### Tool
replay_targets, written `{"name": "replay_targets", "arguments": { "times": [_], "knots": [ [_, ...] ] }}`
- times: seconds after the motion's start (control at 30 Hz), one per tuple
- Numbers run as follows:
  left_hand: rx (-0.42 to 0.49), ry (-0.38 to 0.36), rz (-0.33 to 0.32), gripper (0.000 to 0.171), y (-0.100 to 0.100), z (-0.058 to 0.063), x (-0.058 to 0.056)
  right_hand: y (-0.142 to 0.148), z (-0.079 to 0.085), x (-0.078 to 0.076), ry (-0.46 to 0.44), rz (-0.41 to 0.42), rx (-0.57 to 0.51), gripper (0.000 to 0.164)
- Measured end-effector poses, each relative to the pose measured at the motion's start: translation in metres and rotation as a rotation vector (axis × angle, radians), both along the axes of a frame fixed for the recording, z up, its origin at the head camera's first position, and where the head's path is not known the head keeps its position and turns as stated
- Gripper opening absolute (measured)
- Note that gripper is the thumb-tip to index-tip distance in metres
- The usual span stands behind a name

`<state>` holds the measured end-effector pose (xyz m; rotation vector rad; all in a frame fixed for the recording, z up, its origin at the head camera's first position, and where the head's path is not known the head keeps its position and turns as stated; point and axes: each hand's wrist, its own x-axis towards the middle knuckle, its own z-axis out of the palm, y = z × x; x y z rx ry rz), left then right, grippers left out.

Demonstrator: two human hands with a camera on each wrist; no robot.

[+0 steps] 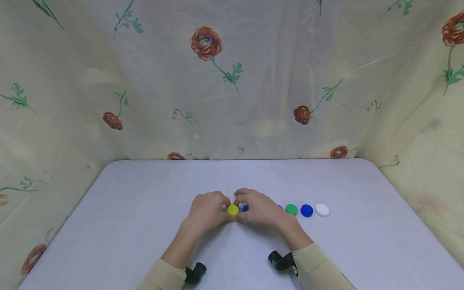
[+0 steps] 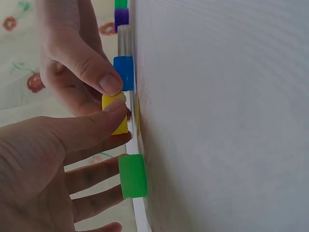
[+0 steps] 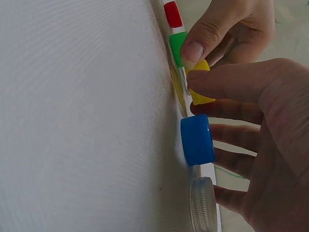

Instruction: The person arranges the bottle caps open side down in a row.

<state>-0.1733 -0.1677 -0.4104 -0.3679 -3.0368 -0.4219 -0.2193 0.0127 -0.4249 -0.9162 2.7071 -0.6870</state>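
Note:
Between my two hands is a yellow bottle cap [image 1: 233, 210], pinched from both sides close over the table. My left hand [image 1: 207, 211] grips its left side with thumb and forefinger, the other fingers spread out behind a green cap [image 2: 133, 176]. From the right, my right hand [image 1: 259, 208] pinches the same yellow cap [image 3: 203, 93] with thumb and forefinger. A blue cap [image 3: 197, 140] stands under the right hand's other fingers, followed by a clear ribbed cap [image 3: 203, 205]. Past the left hand, a red cap [image 3: 173, 14] shows in the right wrist view.
To the right of my right hand, a green cap [image 1: 291, 209], a dark blue cap [image 1: 306, 210] and a white cap [image 1: 322, 210] sit in a row; a purple cap [image 1: 280, 207] is partly hidden. The white table [image 1: 145, 193] meets a flowered curtain [image 1: 253, 100] at the back.

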Motion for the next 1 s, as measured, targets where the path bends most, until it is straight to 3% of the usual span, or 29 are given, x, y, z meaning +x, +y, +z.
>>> {"name": "replay_targets", "arguments": {
  "times": [0.77, 1.0],
  "knots": [
    [0.038, -0.102, 0.041, 0.034, -0.009, 0.001, 0.001, -0.003, -0.002, -0.003, -0.036, 0.001, 0.0, 0.03],
    [0.032, -0.097, 0.036, 0.038, -0.014, 0.002, 0.002, -0.006, -0.004, -0.003, -0.027, 0.028, -0.032, 0.03]
  ]
}}
